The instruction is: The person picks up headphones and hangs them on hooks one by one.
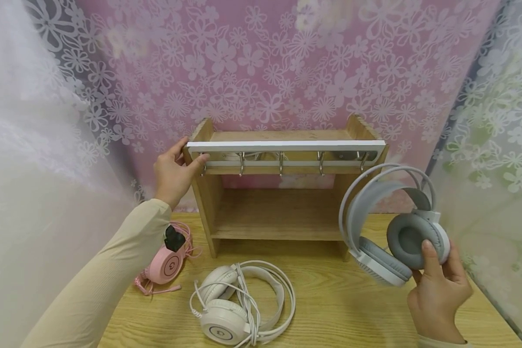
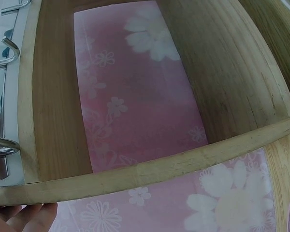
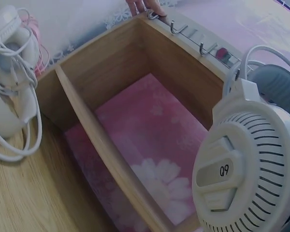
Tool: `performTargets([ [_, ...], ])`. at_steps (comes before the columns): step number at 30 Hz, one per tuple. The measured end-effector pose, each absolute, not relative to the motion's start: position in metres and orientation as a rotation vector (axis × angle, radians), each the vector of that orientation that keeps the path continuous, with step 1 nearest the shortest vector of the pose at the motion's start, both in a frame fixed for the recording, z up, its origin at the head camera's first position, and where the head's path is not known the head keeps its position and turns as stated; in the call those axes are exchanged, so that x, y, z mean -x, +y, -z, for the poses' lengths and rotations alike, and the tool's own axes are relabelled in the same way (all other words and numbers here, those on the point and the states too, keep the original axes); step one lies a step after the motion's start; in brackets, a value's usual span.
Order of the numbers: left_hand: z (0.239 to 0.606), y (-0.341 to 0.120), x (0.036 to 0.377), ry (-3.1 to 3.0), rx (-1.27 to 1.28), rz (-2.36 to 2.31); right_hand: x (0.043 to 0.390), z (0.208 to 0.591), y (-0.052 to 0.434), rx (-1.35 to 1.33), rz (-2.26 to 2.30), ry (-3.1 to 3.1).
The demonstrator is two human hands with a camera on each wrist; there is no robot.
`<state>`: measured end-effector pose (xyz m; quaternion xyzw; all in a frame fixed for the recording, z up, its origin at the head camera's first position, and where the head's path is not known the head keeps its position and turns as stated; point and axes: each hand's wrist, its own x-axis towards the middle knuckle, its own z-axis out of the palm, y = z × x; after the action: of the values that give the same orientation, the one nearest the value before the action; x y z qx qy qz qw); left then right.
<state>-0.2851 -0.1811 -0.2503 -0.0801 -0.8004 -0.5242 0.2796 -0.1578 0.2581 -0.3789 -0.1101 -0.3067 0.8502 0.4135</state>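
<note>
A wooden shelf [image 1: 278, 212] carries a hook rail [image 1: 287, 144] with several metal hooks along its upper front. At the rail's left end, my left hand [image 1: 174, 176] grips the shelf's corner, thumb in front by the end hook and fingers round the side panel. The left wrist view shows its fingertips [image 2: 43, 217] below that panel. My right hand [image 1: 441, 292] pinches one ear cup of the grey and white headphones [image 1: 411, 237], held up before the shelf's right side. Their headband leans near the rail's right end. "Q9" is printed on the outer cup [image 3: 237, 169] in the right wrist view.
White headphones [image 1: 224, 321] with a bundled cable lie on the wooden table [image 1: 330, 299] in front of the shelf. Pink headphones [image 1: 167, 266] lie to the left, partly behind my left sleeve. A floral pink curtain [image 1: 265, 63] hangs behind.
</note>
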Motion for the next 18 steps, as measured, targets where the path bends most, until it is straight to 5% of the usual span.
performTargets([
  [18,0.250,-0.181,0.285,-2.142,0.204,1.415,0.172,0.398,0.229,0.169,-2.028,-0.620],
])
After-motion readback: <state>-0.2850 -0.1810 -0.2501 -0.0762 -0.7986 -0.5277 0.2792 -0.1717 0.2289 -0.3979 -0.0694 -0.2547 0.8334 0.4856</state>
